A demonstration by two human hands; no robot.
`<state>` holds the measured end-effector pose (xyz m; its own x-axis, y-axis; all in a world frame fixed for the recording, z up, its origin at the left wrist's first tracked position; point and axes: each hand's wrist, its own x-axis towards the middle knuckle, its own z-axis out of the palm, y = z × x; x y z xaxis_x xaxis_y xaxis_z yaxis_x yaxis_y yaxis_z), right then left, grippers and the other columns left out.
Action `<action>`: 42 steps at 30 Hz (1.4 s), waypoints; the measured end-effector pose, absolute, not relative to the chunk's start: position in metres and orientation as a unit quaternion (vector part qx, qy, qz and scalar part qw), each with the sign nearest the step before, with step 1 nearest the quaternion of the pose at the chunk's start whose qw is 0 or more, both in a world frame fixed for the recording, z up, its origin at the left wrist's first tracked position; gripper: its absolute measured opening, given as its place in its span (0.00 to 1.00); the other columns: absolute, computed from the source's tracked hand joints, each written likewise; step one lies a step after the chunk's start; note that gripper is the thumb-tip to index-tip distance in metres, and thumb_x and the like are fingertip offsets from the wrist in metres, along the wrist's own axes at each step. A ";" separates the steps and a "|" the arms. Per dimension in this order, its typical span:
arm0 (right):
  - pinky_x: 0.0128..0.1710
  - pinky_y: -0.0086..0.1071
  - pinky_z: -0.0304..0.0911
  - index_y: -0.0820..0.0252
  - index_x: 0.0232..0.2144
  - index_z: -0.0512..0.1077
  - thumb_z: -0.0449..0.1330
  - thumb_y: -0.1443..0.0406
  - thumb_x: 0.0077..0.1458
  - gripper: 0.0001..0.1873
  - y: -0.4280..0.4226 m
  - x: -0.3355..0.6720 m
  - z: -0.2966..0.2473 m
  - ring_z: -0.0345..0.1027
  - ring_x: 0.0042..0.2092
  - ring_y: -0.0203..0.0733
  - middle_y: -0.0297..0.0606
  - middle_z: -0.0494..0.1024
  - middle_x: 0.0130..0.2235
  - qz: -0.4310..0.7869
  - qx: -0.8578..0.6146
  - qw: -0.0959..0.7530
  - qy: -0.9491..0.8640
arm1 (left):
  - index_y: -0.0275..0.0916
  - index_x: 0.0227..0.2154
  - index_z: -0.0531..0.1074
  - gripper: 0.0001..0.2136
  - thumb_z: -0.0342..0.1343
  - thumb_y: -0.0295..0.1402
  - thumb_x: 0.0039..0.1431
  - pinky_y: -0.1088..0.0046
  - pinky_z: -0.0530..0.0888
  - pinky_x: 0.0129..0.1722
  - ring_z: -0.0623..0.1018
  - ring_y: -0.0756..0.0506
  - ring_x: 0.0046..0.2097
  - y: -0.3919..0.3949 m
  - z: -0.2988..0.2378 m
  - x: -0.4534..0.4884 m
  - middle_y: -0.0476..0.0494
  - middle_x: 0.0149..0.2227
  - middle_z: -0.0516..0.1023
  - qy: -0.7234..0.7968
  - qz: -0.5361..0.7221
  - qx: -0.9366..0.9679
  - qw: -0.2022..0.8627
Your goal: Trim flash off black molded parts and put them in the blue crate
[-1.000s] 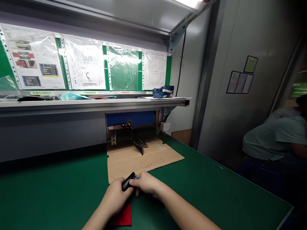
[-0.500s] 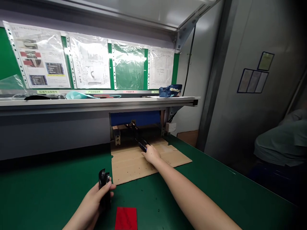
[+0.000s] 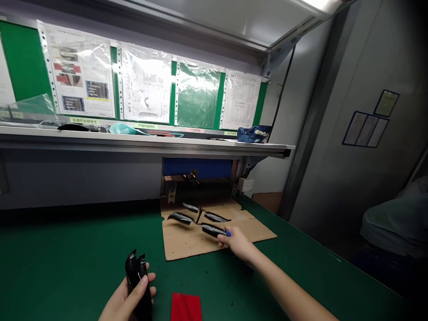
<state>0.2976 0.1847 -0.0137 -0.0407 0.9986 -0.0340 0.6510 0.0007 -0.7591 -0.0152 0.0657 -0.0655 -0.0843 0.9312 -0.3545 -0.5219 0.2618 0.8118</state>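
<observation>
My left hand (image 3: 129, 296) is wrapped around a small stack of glossy black curved plastic pieces (image 3: 135, 272), upright at the lower left. Further forward, my right hand (image 3: 236, 243) grips one end of a black plastic moulding (image 3: 214, 229), whose several curved pieces are joined by a thin runner. The moulding is over the cardboard sheet (image 3: 180, 245), slightly smeared by motion; whether it touches the cardboard I cannot tell. Something small and blue (image 3: 228, 232) shows at my right fingertips. A red square piece (image 3: 186, 307) lies on the green table between my forearms.
Under the shelf (image 3: 200, 145), a blue-covered opening (image 3: 197, 167) sits behind the cardboard, with a metal block (image 3: 171, 191) at its left. Dark crumbs dot the cardboard and table. A blue cloth item (image 3: 252, 133) rests on the shelf. Another person's sleeve (image 3: 394, 227) appears at far right.
My right hand has drawn the black moulding out from the opening, back toward me and right. My left hand keeps its black pieces. The view has shifted slightly.
</observation>
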 end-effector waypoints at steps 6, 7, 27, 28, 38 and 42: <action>0.38 0.32 0.62 0.65 0.40 0.71 0.56 0.68 0.62 0.05 0.173 0.198 -0.020 0.69 0.36 0.40 0.36 0.75 0.32 0.327 -0.568 0.241 -0.715 | 0.39 0.52 0.66 0.37 0.71 0.43 0.38 0.60 0.66 0.54 0.72 0.34 0.54 0.049 -0.054 -0.002 0.36 0.49 0.76 0.385 0.624 0.246 0.634; 0.40 0.32 0.61 0.63 0.42 0.70 0.58 0.67 0.61 0.07 0.173 0.181 -0.018 0.69 0.39 0.42 0.38 0.75 0.35 0.317 -0.559 0.246 -0.726 | 0.39 0.52 0.66 0.35 0.71 0.43 0.39 0.59 0.65 0.55 0.72 0.34 0.54 0.048 -0.052 -0.002 0.36 0.49 0.76 0.378 0.636 0.250 0.625; 0.40 0.34 0.55 0.51 0.47 0.62 0.43 0.57 0.70 0.11 0.080 0.203 -0.009 0.59 0.41 0.42 0.33 0.67 0.42 0.279 -0.334 0.233 -0.870 | 0.45 0.43 0.70 0.26 0.72 0.33 0.39 0.56 0.69 0.52 0.75 0.36 0.49 0.021 -0.027 0.009 0.41 0.49 0.75 0.346 0.685 0.227 0.600; 0.40 0.35 0.55 0.51 0.48 0.62 0.42 0.52 0.70 0.16 0.079 0.204 -0.009 0.58 0.40 0.43 0.34 0.67 0.42 0.266 -0.319 0.235 -0.879 | 0.45 0.42 0.71 0.25 0.73 0.33 0.38 0.56 0.69 0.53 0.76 0.36 0.48 0.020 -0.026 0.010 0.41 0.48 0.75 0.349 0.683 0.229 0.599; 0.32 0.34 0.45 0.59 0.35 0.66 0.28 0.35 0.57 0.41 0.077 0.194 -0.024 0.53 0.31 0.43 0.36 0.64 0.31 0.071 -0.343 0.279 -0.894 | 0.46 0.42 0.69 0.27 0.73 0.33 0.36 0.53 0.68 0.55 0.75 0.34 0.50 0.011 -0.023 0.016 0.42 0.47 0.76 0.378 0.670 0.237 0.592; 0.30 0.33 0.42 0.59 0.28 0.62 0.24 0.36 0.58 0.41 0.079 0.191 -0.028 0.51 0.29 0.42 0.34 0.64 0.28 0.056 -0.344 0.284 -0.893 | 0.46 0.40 0.69 0.25 0.73 0.33 0.37 0.54 0.68 0.55 0.75 0.35 0.49 0.010 -0.023 0.015 0.44 0.44 0.77 0.382 0.666 0.248 0.591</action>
<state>0.1914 0.0785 -0.0276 -0.6028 0.6456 0.4689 0.5825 0.7577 -0.2943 0.0152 0.0103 -0.0226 -0.1778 0.9766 -0.1214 -0.5974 -0.0091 0.8019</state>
